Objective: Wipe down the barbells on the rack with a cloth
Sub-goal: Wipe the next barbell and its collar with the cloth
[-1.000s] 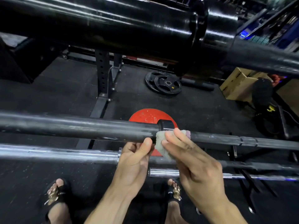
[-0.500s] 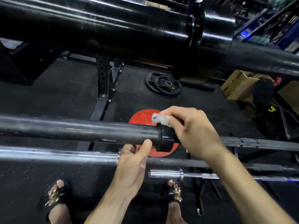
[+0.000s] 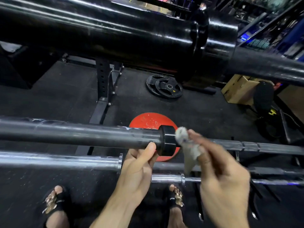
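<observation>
A dark barbell [image 3: 82,134] runs across the middle of the head view, with a black collar [image 3: 167,139] where its thick sleeve meets the thin shaft. My left hand [image 3: 137,170] grips the sleeve from below, thumb up beside the collar. My right hand [image 3: 220,176] is blurred; it holds a small grey cloth [image 3: 185,142] against the shaft just right of the collar. A chrome barbell [image 3: 57,160] lies lower and nearer, and a short chrome bar [image 3: 167,178] lies below that. A very thick black barbell sleeve [image 3: 107,32] fills the top.
A red plate [image 3: 148,120] lies on the black floor under the collar. Two black plates [image 3: 166,87] lie farther back. A black rack upright [image 3: 105,83] stands left of centre, cardboard boxes [image 3: 238,91] at the right. My sandalled feet [image 3: 54,204] show at the bottom.
My right hand came off the top of the collar and moved down and right, with the cloth now on the shaft beside the collar. My left hand stayed under the sleeve.
</observation>
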The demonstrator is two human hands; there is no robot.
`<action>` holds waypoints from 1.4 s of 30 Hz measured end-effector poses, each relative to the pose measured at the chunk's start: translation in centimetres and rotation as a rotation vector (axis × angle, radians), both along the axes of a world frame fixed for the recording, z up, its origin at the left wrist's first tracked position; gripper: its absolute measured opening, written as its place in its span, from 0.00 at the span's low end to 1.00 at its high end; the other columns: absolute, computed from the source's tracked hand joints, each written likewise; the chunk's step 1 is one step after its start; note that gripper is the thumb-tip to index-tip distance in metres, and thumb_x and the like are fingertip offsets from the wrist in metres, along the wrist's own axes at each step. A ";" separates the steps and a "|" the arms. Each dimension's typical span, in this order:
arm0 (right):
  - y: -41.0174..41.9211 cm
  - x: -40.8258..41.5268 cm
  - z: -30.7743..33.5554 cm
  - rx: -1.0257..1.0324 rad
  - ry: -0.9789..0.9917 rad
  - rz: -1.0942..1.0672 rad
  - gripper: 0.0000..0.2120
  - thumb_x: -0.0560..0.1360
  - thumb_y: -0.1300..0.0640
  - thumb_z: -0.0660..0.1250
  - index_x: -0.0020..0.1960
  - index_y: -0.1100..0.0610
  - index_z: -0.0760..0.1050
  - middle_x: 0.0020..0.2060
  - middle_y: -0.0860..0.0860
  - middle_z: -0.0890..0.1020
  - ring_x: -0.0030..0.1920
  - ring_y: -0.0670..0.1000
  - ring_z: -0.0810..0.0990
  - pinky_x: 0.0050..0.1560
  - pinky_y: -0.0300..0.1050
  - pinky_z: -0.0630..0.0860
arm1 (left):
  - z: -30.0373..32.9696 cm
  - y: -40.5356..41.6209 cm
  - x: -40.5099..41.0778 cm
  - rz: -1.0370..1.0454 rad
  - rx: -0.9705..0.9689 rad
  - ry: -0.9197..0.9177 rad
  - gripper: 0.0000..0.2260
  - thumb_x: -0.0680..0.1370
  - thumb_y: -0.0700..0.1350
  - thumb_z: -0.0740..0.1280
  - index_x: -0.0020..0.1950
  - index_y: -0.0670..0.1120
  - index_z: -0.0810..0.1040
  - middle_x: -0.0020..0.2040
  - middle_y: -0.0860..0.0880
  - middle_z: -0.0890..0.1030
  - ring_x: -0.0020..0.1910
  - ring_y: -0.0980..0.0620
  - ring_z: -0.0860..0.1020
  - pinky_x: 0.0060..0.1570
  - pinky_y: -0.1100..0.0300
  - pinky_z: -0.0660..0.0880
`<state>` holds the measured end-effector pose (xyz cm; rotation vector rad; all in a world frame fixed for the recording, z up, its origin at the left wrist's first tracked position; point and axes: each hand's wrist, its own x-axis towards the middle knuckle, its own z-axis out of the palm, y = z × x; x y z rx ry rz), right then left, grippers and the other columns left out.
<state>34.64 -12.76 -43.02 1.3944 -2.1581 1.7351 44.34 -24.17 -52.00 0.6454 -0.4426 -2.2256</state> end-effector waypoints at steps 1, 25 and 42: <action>-0.2 -0.5 0.3 -0.032 -0.036 -0.013 0.12 0.82 0.61 0.67 0.59 0.47 0.83 0.57 0.40 0.86 0.57 0.42 0.84 0.59 0.39 0.79 | 0.0 0.0 -0.1 0.008 0.002 -0.017 0.18 0.66 0.41 0.79 0.48 0.45 0.74 0.48 0.46 0.85 0.52 0.50 0.85 0.63 0.50 0.73; -4.1 -1.1 3.1 0.121 -0.139 0.213 0.10 0.83 0.60 0.66 0.51 0.50 0.84 0.45 0.45 0.87 0.35 0.44 0.82 0.38 0.41 0.76 | 0.5 1.6 2.4 -0.123 -0.440 -0.317 0.29 0.65 0.54 0.78 0.64 0.46 0.79 0.59 0.51 0.85 0.64 0.54 0.80 0.62 0.60 0.76; -0.3 5.1 -5.0 0.157 -0.268 0.134 0.12 0.82 0.61 0.67 0.53 0.45 0.83 0.49 0.36 0.86 0.53 0.44 0.85 0.53 0.39 0.79 | -1.8 5.0 8.0 -0.361 -0.769 -0.400 0.33 0.76 0.69 0.65 0.77 0.54 0.70 0.76 0.56 0.70 0.77 0.53 0.67 0.74 0.51 0.68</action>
